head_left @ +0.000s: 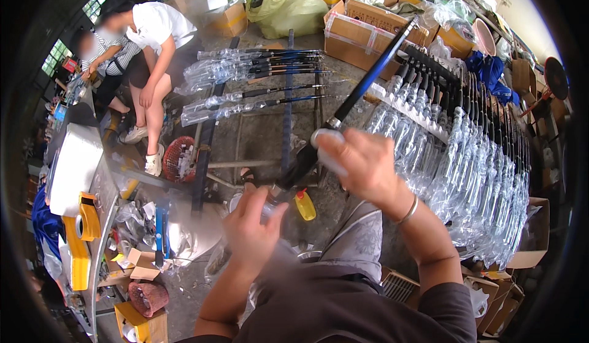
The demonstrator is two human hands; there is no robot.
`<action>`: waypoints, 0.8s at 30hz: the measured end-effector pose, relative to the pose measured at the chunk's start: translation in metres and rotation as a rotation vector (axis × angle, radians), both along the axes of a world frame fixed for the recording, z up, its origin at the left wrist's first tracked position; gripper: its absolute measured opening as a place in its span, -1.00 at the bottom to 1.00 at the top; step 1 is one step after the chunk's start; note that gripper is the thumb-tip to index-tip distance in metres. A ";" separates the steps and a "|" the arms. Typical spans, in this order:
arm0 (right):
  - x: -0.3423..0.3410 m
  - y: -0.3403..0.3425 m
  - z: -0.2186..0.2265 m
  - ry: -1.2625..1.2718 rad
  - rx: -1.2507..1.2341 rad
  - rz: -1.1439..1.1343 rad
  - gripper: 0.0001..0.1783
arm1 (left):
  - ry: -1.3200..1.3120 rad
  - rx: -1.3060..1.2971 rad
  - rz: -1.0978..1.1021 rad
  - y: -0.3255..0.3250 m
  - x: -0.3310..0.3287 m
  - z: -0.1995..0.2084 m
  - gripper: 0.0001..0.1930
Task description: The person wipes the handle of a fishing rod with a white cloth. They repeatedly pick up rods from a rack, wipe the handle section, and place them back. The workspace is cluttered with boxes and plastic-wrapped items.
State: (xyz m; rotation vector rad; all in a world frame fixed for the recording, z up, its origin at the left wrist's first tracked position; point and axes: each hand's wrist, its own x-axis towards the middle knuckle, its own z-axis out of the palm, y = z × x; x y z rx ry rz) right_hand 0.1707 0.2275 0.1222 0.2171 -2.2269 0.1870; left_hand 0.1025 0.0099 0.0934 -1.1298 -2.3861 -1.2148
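Note:
A collapsed fishing rod (365, 85) with a black grip and a glossy blue and black blank slants up to the right in front of me. My left hand (253, 225) is closed round its lower end, where clear plastic seems to show between the fingers. Higher up, my right hand (362, 162) grips near the top of the handle. A white pad or cloth (331, 151) is pressed under its fingers; blur hides its exact kind. More fishing rods (270, 67), their handles in clear plastic, lie across a metal rack (287, 122) ahead.
On the right, many plastic-sleeved rods (454, 159) stand in a row along a slotted white holder (423, 119). Cardboard boxes (362, 36) and a pale green sack (287, 12) are beyond the rack. A yellow bottle (304, 205) stands below. Two people (156, 49) sit at left near a cluttered table (105, 208).

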 end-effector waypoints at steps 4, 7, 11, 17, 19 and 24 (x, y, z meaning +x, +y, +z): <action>0.001 0.009 0.010 -0.009 0.036 -0.052 -0.50 | -0.248 0.071 -0.080 -0.006 0.002 0.000 -0.71; 0.007 0.021 0.005 -0.036 0.097 -0.075 -0.49 | -0.508 -0.010 -0.221 -0.020 -0.008 -0.008 -0.73; 0.006 0.027 0.006 -0.056 0.145 -0.020 -0.45 | -1.379 0.122 -0.501 -0.029 -0.009 -0.001 -0.66; 0.008 0.023 0.005 -0.173 0.199 -0.121 -0.54 | -0.892 -0.095 -0.435 -0.034 -0.010 -0.010 -0.66; 0.009 0.019 -0.001 -0.272 0.198 -0.214 -0.56 | -0.710 -0.134 -0.393 -0.032 -0.010 -0.011 -0.65; 0.008 0.010 -0.008 -0.359 0.201 -0.339 -0.57 | -0.238 -0.224 -0.271 -0.025 -0.012 -0.007 -0.63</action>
